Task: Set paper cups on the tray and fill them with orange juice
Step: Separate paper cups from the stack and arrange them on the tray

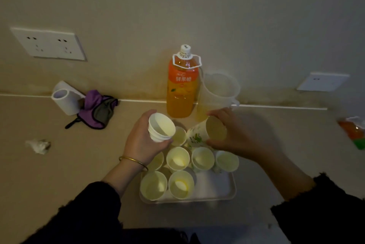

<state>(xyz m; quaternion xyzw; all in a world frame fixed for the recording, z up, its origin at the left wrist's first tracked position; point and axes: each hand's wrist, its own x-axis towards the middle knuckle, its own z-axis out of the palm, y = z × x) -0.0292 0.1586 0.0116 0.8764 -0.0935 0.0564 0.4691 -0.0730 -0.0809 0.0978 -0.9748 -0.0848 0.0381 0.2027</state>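
Left hand (142, 143) curled round a stack of nested white paper cups (161, 130). Upright cups (177, 158) on white tray (215, 186), interiors pale. Capped orange juice bottle (182, 85) behind. Right hand (233, 135) grips leaf-printed cup (205, 133), tipped sideways above tray.

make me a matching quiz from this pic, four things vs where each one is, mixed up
1 stack of cups
2 juice bottle
3 purple cloth
4 crumpled tissue

a behind the tray, by the wall
b beside the white tube
c in the left hand
d alone, far left on the counter

Pairs: 1-c, 2-a, 3-b, 4-d
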